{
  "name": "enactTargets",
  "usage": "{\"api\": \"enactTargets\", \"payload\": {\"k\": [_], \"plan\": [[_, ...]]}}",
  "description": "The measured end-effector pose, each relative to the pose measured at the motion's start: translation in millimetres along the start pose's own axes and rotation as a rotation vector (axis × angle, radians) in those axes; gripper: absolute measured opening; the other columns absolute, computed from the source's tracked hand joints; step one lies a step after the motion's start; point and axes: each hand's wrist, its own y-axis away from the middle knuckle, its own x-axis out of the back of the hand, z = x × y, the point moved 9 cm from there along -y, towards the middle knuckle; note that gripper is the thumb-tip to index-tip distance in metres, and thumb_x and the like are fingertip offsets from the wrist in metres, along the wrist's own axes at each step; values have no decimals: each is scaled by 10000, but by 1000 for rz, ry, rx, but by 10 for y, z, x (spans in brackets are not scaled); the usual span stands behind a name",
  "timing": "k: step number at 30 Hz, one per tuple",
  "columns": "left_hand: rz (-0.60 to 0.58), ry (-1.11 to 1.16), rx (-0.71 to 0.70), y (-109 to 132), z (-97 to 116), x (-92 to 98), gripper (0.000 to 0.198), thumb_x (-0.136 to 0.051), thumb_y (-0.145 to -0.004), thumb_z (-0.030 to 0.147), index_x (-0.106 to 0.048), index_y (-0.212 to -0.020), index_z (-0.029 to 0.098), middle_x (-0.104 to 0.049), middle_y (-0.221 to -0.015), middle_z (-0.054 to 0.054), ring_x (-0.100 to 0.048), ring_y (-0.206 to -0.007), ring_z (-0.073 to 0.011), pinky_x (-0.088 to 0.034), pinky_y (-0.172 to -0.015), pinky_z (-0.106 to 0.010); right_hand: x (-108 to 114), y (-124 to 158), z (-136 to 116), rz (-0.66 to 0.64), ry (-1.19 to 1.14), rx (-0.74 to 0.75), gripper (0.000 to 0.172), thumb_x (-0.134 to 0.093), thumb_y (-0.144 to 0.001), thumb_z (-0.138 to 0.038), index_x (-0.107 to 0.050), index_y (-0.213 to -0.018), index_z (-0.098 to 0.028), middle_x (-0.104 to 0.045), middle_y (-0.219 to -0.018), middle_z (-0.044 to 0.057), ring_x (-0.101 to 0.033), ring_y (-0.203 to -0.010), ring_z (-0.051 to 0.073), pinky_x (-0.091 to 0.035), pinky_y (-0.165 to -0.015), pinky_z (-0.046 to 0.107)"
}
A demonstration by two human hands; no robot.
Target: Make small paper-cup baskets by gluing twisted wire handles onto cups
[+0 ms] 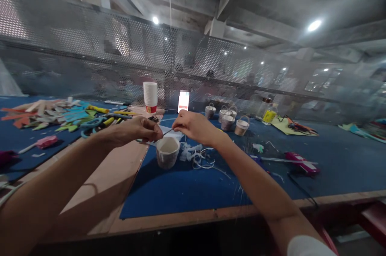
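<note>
A paper-wrapped, pale cup (167, 158) stands upright on the blue mat, its open mouth just below my hands. My left hand (146, 130) is closed in a pinch above the cup's left rim. From the right, my right hand (193, 125) also pinches, over the cup's far right side. A thin dark strand (167, 132) stretches between the two sets of fingertips; I cannot make out its material. White frayed fibres (189, 151) and a loose loop of white cord (205, 161) lie on the mat, right of the cup.
Several small handled baskets (227, 121) stand at the back, near a phone (183, 102) and stacked paper cups (150, 97). Scissors (90, 125) and coloured scraps (45, 113) lie left. A pink glue gun (301, 163) and a yellow-labelled bottle (269, 115) are right.
</note>
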Motion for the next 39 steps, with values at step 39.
{"api": "enactTargets", "payload": {"k": [39], "plan": [[340,-131,-40,40,-78,50,214,-754,-708,379,-736,-761,173,-652,-602,4,-541,-568,-109,-407,-497,-189,-405,62,286,-48,-762,-418,108,-573,-879,-262,-605,-867,-159,-693,-728,37,-690,-641,132,-526,-637,240]]}}
